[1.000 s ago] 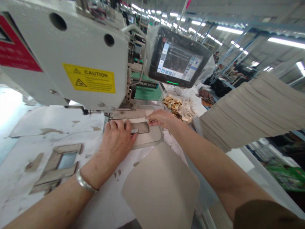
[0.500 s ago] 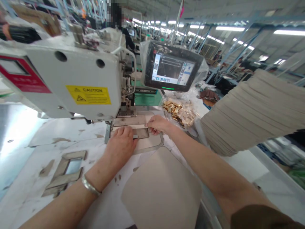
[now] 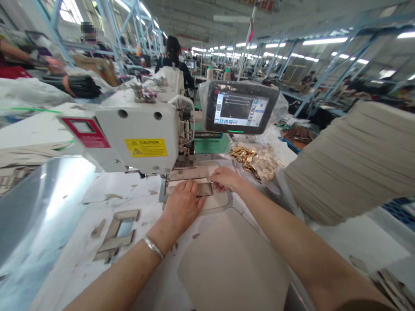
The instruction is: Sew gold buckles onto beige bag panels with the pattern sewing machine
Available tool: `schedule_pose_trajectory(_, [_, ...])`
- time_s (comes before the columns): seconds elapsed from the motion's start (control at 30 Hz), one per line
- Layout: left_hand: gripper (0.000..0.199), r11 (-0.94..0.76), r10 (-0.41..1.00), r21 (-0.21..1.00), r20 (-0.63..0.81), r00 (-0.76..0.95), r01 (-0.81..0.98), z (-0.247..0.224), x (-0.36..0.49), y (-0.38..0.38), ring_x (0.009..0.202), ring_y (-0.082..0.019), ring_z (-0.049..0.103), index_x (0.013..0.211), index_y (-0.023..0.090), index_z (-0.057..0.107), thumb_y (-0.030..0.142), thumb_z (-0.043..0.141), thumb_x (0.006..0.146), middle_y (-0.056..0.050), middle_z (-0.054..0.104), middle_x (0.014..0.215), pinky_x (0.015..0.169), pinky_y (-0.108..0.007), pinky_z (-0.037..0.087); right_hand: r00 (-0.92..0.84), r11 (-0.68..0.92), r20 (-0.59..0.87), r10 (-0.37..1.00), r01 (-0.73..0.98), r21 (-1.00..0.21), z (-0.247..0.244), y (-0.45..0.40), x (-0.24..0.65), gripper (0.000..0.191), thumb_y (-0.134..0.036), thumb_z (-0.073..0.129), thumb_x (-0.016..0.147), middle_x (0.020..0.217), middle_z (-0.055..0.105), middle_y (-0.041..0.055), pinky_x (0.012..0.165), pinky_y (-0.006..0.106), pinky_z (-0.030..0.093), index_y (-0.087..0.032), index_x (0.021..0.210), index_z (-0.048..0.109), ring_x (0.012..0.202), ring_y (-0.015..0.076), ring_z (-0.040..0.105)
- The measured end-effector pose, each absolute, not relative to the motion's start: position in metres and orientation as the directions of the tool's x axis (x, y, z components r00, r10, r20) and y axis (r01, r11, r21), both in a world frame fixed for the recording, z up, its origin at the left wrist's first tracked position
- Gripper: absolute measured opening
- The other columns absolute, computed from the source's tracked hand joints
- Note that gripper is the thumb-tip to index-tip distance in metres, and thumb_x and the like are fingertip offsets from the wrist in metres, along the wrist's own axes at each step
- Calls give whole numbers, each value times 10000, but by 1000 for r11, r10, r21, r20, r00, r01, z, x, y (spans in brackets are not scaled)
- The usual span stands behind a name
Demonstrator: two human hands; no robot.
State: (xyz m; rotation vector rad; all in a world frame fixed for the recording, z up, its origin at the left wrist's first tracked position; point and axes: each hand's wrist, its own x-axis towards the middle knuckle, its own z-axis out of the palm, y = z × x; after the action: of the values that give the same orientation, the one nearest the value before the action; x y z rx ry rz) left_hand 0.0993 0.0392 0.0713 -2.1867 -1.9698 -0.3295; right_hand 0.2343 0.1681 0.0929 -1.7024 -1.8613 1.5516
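Note:
My left hand (image 3: 184,201) lies flat, fingers side by side and reaching forward, over a light strip and a framed piece at the sewing machine (image 3: 142,134). At the right end of that strip (image 3: 203,180), my right hand (image 3: 223,178) pinches its end between thumb and fingers. Under both hands is a beige panel (image 3: 215,201) with a rounded corner, beside the machine's metal clamp (image 3: 162,190). A larger beige panel (image 3: 235,263) lies nearer to me, between my forearms.
A screen (image 3: 240,108) stands behind the work. Gold metal pieces (image 3: 248,160) fill a plastic bag at the right, beside a tall stack of beige panels (image 3: 350,160). Taped frame pieces (image 3: 116,233) lie at the left. A person (image 3: 174,54) sits farther back.
The camera view has shifted, so the machine and hands appear farther right and slightly lower. Both hands keep nearly the same places on the work.

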Motion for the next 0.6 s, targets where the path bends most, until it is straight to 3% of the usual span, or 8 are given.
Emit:
schedule_pose_trajectory(0.17, [405,-3,958,-41,287,15,999,72,70,18,1052,-312,588,1164,77,579,397,505,928,-167,636,1114,945,-438,484,-337,-182,-460,822,609,-772,86,170,236,196,-136,597,873,429,567,-47,350,153,411,-160,692,524,314,86,523])
schedule_pose_trajectory(0.43, [427,-60,941,-37,332,69,998,57,63,15,1203,-315,551,1268,39,533,297,515,928,-207,602,1273,1071,-453,422,-353,-183,-474,807,613,-769,89,169,235,235,-77,537,869,451,572,-31,355,175,428,-152,646,519,327,98,539])
schedule_pose_trajectory(0.6, [283,-57,956,-12,289,58,998,66,62,16,1071,-302,601,1127,90,596,266,527,916,-164,651,1136,968,-435,490,-319,-168,-495,808,681,-712,94,171,232,243,-80,550,845,453,578,-19,354,185,425,-143,610,538,340,107,548])
